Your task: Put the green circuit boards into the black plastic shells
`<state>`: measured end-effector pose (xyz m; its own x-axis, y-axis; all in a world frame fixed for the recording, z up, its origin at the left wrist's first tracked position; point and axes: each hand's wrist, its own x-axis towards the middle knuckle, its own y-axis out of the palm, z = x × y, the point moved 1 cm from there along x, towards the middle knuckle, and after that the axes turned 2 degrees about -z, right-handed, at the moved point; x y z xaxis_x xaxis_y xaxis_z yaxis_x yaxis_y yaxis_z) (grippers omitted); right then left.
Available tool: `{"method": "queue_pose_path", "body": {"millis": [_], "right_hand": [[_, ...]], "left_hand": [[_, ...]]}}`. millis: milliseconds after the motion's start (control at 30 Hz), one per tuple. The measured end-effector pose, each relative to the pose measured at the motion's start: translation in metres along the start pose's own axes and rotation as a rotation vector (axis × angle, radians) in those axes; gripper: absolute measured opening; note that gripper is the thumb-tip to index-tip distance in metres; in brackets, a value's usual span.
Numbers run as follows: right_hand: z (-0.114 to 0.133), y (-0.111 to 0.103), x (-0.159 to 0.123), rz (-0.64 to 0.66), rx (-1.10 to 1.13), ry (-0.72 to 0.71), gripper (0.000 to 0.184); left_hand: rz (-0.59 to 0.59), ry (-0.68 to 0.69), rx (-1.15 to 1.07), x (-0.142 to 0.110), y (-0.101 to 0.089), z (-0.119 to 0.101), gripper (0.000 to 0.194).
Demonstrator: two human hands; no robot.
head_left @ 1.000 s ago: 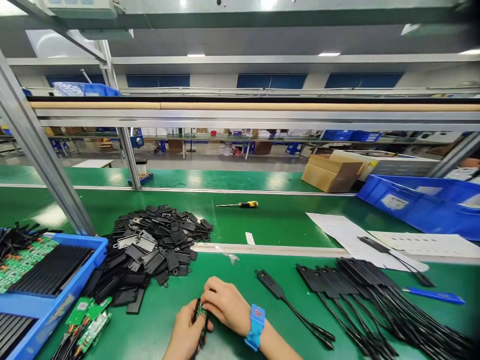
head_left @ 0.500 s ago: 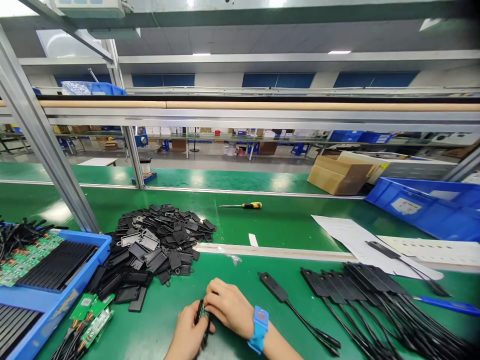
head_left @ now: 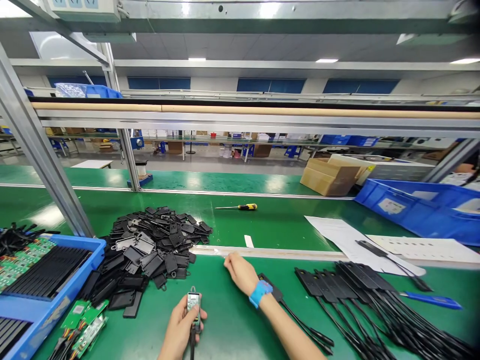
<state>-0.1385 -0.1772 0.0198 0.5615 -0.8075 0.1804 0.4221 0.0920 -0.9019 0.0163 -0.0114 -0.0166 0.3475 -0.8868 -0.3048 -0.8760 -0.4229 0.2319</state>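
Note:
My left hand (head_left: 180, 328) is closed around a small black case with a green circuit board in it (head_left: 193, 303), held upright near the bench's front edge; a cable hangs down from it. My right hand (head_left: 240, 271), wearing a blue wrist strap (head_left: 260, 293), reaches forward to the metal strip (head_left: 285, 253) across the bench, by a scrap of clear plastic (head_left: 221, 253). Its fingers are curled downward and I cannot see whether they grip anything. A heap of black plastic case halves (head_left: 153, 247) lies just left of both hands.
A blue bin (head_left: 56, 300) with green boards and black trays stands at the left, loose wired boards (head_left: 84, 327) in front of it. Finished black units with cables (head_left: 360, 295) lie at the right. Farther back are a screwdriver (head_left: 240, 206), paper sheets (head_left: 345, 235), cardboard boxes (head_left: 330, 176) and blue crates (head_left: 416, 207).
My right hand has let go of the piece and moved forward to the metal strip. My left hand now holds the case with the board alone, turned upright.

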Motion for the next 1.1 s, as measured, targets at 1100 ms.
{"method": "queue_pose_path", "body": {"millis": [1100], "right_hand": [[0.066, 0.001, -0.068, -0.002, 1.018, 0.138, 0.031]], "left_hand": [[0.333, -0.017, -0.094, -0.017, 0.010, -0.007, 0.058]]}}
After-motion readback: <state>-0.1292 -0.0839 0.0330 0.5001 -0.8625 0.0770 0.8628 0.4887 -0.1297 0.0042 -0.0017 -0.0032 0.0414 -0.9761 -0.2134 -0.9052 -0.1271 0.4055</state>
